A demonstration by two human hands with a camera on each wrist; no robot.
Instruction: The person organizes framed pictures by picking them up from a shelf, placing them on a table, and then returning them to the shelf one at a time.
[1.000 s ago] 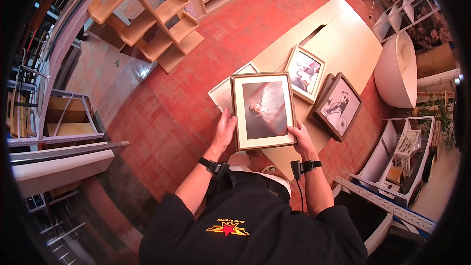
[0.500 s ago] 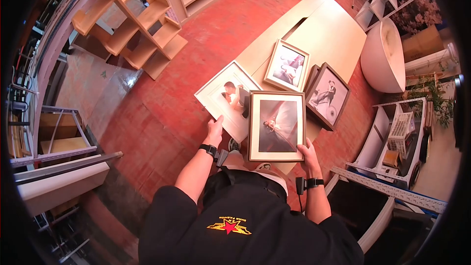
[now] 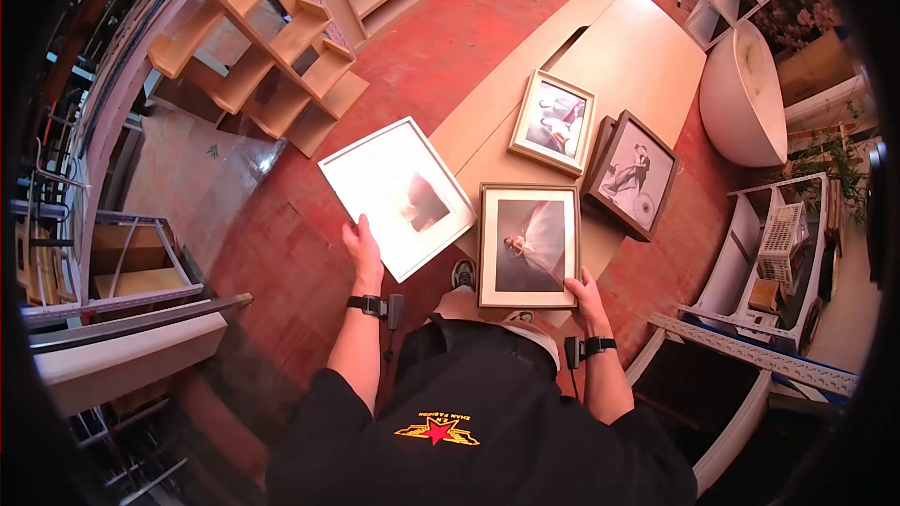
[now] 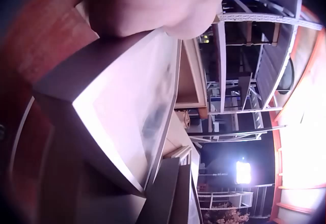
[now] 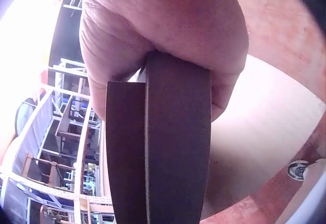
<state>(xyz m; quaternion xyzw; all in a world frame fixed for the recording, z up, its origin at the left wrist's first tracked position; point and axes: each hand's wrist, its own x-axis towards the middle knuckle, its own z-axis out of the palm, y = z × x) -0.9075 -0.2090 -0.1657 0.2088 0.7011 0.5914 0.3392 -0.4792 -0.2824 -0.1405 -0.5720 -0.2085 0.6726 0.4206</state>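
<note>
In the head view my left hand (image 3: 364,255) grips the lower left edge of a white picture frame (image 3: 375,155), whose photo is partly washed out by glare. The left wrist view shows that frame tilted, its thick side (image 4: 66,74) under the hand. My right hand (image 3: 588,302) holds the lower right corner of a dark picture frame (image 3: 530,258) with a bridal photo. Seen from the right wrist, the thumb and fingers straddle the dark stepped edge (image 5: 178,132). The two held frames are side by side in front of my body.
On the pale wooden table (image 3: 637,37) lie a light wooden picture frame (image 3: 553,122) and a dark picture frame (image 3: 633,176) stacked over another. A wooden shelf unit (image 3: 272,56) stands left, a white tub (image 3: 745,98) right. Metal racks (image 3: 778,272) flank the red floor (image 3: 394,66).
My left hand has left the dark frame's edge and drawn the white frame out from behind it to the left. The dark frame has moved slightly right and lower, in my right hand alone.
</note>
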